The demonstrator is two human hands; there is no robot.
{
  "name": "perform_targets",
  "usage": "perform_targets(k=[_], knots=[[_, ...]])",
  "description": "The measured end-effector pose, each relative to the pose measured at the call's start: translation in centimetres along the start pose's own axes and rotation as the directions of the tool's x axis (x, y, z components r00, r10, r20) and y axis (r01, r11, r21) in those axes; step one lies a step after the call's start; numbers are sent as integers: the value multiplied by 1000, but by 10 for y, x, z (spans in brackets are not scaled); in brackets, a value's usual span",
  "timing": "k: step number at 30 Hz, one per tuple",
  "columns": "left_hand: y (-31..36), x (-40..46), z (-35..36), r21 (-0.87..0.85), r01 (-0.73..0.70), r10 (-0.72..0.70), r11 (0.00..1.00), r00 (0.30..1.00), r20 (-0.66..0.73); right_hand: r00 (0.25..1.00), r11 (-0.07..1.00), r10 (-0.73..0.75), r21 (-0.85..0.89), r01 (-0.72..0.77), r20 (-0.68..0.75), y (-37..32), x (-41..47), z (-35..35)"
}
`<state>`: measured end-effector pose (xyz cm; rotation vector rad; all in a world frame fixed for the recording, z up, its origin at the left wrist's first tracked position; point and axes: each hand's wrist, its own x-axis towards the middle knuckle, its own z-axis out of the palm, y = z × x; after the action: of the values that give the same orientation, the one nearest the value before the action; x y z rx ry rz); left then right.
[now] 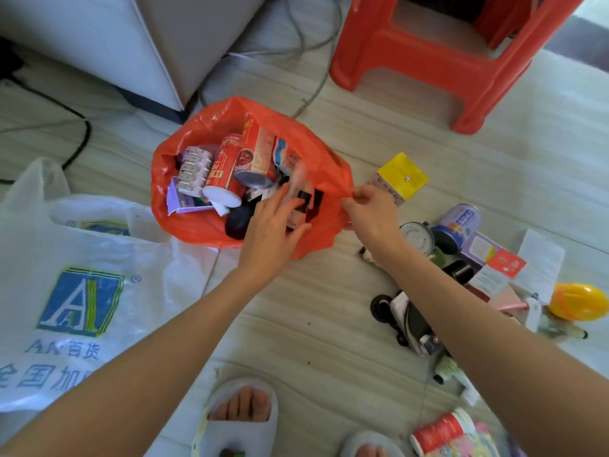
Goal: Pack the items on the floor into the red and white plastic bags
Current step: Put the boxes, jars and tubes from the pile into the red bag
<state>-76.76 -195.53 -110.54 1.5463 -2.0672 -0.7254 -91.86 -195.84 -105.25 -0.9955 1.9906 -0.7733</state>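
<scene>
Head: red bag [197, 225] mouth up; right hand [370, 209] pinching rim.

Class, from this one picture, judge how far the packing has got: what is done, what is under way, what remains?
Done: the red bag already holds cans, a blister pack and boxes. Under way: the right hand pinches the bag's rim while the left hand reaches inside; whether it holds anything is unclear. Left: the white bag lies flat, and the yellow box, a purple can and other items remain on the floor.
</scene>
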Motion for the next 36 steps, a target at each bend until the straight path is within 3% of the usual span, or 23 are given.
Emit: perform_targets(k=[4,9,13,17,22,25,29,36], knots=[[-6,-5,2,6,-54,54,999,999,5,998,996,-27,79,31,-58,-1,-4,-5],[-3,5,-12,-133,46,-39,990,998,56,987,989,-123,70,131,-103,-3,-13,-12],[-6,-1,-25,-23,-47,51,999,982,180,979,979,-199,22,201,-52,5,-23,-24],[-3,-12,-44,186,-123,66,975,956,287,953,935,-299,-182,303,54,3,-43,-39],[35,-47,-70,262,-323,250,909,928,275,914,788,-364,-465,404,177,16,-93,-77],[58,-74,-69,260,-382,299,887,903,308,922,749,-367,-549,372,124,49,-134,-104],[84,-101,-49,238,-406,300,883,875,380,972,822,-233,-536,194,-6,102,-171,-128],[122,-110,7,211,-429,278,878,817,506,974,838,-149,-544,33,-171,167,-172,-155]])
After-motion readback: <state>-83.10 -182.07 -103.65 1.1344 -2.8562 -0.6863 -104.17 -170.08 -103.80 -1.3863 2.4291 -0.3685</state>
